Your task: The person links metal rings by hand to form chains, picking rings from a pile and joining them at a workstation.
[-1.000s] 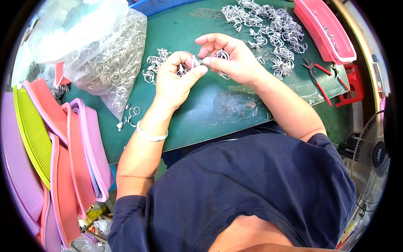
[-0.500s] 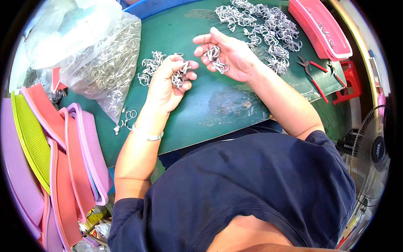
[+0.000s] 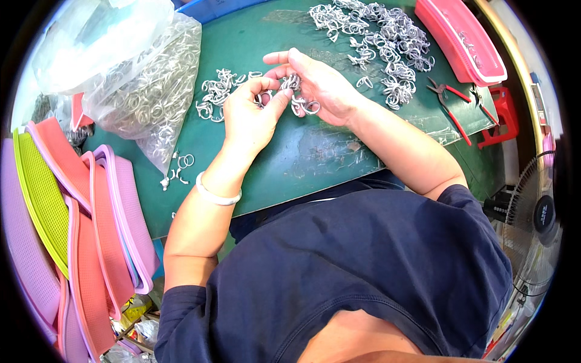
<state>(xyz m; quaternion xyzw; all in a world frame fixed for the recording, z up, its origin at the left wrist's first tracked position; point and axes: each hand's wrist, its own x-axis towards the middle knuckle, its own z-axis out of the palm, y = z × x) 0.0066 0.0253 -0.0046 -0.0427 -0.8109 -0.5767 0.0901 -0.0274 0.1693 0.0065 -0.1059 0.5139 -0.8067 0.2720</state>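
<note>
Over the green table, my left hand (image 3: pixel 249 121) is bent closed around a few grey metal rings, thumb and fingertips touching the clump in the other palm. My right hand (image 3: pixel 330 91) is half curled, palm turned inward, with several metal rings (image 3: pixel 297 104) resting in it; its forefinger and thumb stick out. Just beyond my left hand lies a small heap of rings (image 3: pixel 213 97). A larger spread of rings (image 3: pixel 396 45) covers the far right of the table. How many rings my left fingers grip is hidden.
A clear plastic bag (image 3: pixel 148 97) full of rings stands at left, with loose rings (image 3: pixel 186 161) below it. Stacked plastic baskets (image 3: pixel 100 236) fill the lower left. At right are a pink basket (image 3: pixel 460 48), red-handled pliers (image 3: pixel 449 109) and a fan (image 3: pixel 535 212).
My left hand has turned over, back upward, and moved right to meet my right hand. The right hand has shifted slightly left and nearer me, still cupping rings.
</note>
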